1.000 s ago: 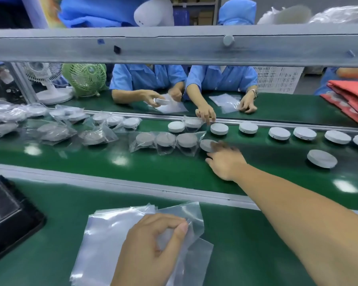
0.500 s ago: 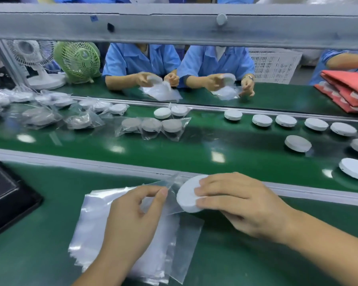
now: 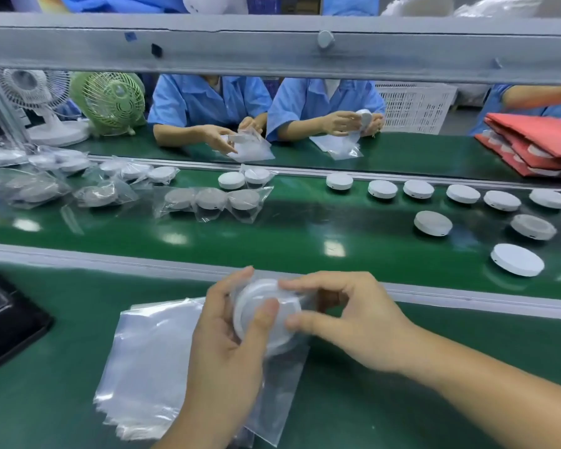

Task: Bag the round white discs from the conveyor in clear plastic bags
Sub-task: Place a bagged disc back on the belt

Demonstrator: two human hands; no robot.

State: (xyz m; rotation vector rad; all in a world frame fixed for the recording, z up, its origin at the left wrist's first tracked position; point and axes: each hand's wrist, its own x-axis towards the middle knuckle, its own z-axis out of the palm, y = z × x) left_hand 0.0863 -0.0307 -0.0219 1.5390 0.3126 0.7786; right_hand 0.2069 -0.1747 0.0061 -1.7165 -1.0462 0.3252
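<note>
The green work mat [image 3: 386, 409] runs along the near side of the green conveyor [image 3: 272, 234]. The disc [image 3: 259, 294] is raised above the mat between both my hands and appears partly inside the clear bag [image 3: 282, 377], whose loose end hangs below. My left hand [image 3: 227, 351] curls round the bag, thumb pressed on the disc's face. My right hand [image 3: 347, 319] pinches the disc's right edge between thumb and fingers. To seat it well, hold the mouth wide, push the disc fully down, and keep the film flat. The bag stack [image 3: 149, 361] lies beneath. Unbagged discs [image 3: 517, 264] wait far right; bagged discs [image 3: 211, 202] lie far left.
</note>
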